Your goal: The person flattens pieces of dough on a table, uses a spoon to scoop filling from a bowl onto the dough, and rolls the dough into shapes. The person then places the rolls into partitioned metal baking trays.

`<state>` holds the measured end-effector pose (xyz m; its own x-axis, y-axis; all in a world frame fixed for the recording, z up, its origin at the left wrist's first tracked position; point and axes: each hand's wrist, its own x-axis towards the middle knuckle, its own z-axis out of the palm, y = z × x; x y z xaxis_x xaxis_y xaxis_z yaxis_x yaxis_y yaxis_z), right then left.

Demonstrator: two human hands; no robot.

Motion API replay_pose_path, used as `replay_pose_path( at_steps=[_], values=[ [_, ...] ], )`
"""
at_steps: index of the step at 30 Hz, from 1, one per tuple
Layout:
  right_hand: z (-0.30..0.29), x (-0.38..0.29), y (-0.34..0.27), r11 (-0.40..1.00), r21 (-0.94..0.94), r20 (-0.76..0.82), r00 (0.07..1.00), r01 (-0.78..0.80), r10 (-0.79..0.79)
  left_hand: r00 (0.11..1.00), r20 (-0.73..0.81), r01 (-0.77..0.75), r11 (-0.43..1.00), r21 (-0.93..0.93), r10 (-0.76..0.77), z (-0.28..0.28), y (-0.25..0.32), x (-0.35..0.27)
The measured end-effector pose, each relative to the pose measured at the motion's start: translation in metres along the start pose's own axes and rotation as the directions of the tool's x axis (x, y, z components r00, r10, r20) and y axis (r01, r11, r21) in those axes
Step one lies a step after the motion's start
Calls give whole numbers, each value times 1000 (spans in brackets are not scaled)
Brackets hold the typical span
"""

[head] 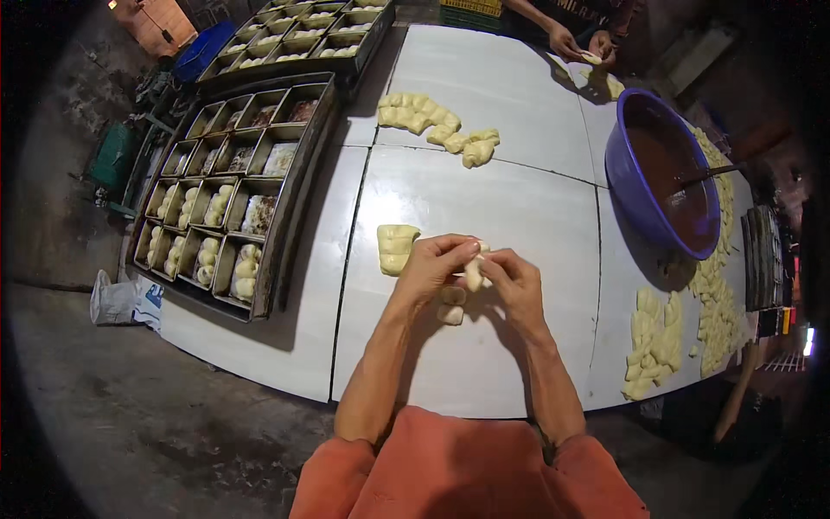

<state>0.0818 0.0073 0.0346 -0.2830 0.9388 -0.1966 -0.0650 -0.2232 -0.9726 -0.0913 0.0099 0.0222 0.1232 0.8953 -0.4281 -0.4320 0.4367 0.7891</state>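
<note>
Both my hands hold one small piece of pale dough (475,274) between them, above the white table (421,363). My left hand (436,263) pinches its upper end with thumb and finger. My right hand (517,280) grips its right side. Just below my left hand, two small dough pieces (452,306) lie on the table. A block of joined dough rolls (397,250) rests left of my left hand. Farther back lies a curved row of dough pieces (418,113), with a few looser lumps (478,148) at its right end.
Left stands a metal rack of loaf pans (214,295), some holding dough; a second filled rack (292,63) is behind it. Right are a purple basin (616,162) of brown filling with a stick in it, and many dough pieces (655,344). A co-worker's hands (583,47) hold dough at the far edge.
</note>
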Motion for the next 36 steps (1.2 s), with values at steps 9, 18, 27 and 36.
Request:
replay_pose_path(
  at_steps=[9, 18, 27, 36],
  values=[
    [0, 9, 23, 749, -355, 114, 821, 560, -560, 987, 52, -159, 981, 114, 154, 7, 0, -18],
    [15, 22, 45, 572, -563, -123, 624, 597, -772, 983, 88, -162, 987, 5, 160, 11, -20, -25],
    [22, 7, 25, 615, -584, 44, 778, 529, -627, 989, -121, -89, 996, -23, 86, -5, -19, -23],
    [1, 0, 19, 737, -670, 129, 992, 92, -7, 843, -436, -43, 848, 529, 315, -27, -10, -48]
  ],
)
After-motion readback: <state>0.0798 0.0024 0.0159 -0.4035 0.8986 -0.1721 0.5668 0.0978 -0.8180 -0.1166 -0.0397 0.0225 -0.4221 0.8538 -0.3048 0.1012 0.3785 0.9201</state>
